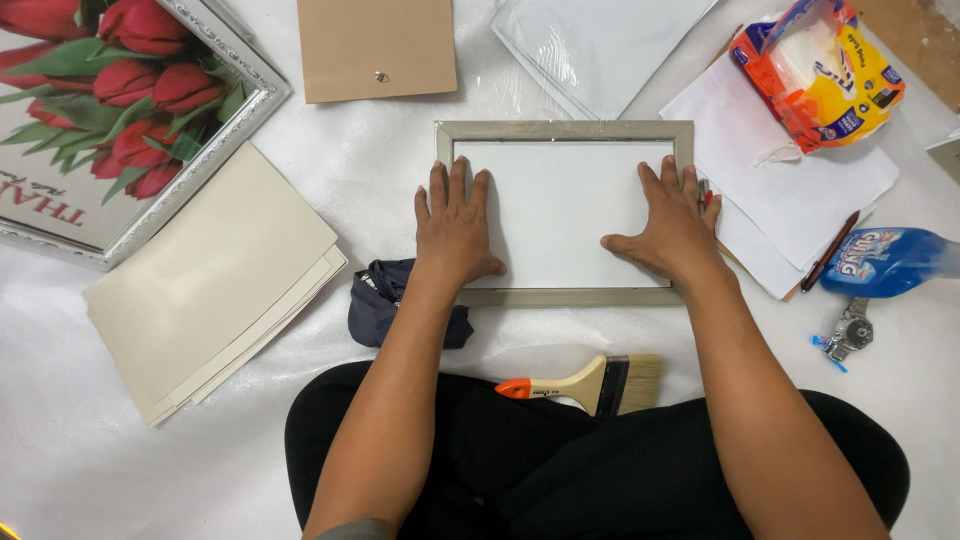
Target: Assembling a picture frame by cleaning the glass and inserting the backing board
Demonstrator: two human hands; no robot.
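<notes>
**Both palms flat on a small grey frame**

While the person sits cross-legged on the floor, everything is laid out on a white, slightly crinkly plastic sheet that covers the whole work surface point(400, 150). No walls in view, just this floor spread.

The picture frame point(565, 130) lies face-down right between the hands: thin, matte grey-green moulding, rectangular, with a smooth white backing panel point(560, 210) filling it. The left hand point(455, 225) is spread flat over the frame's left edge, fingers open, nothing pinched. The right hand point(672, 225) is pressed flat on the right edge, thumb splayed onto the white panel.

Just below the left wrist sits a crumpled dark cloth point(385, 300). Below the frame, near the lap, a wide bristle brush point(590, 383) with a pale wooden handle and orange tip. Out past the left hand: a stack of cream boards point(205, 280) and a shiny silver ornate frame with a red tulip print point(120, 100). Past the right hand: white paper sheets point(800, 180), a blue spray bottle point(885, 262), a metal wristwatch point(850, 330).
</notes>
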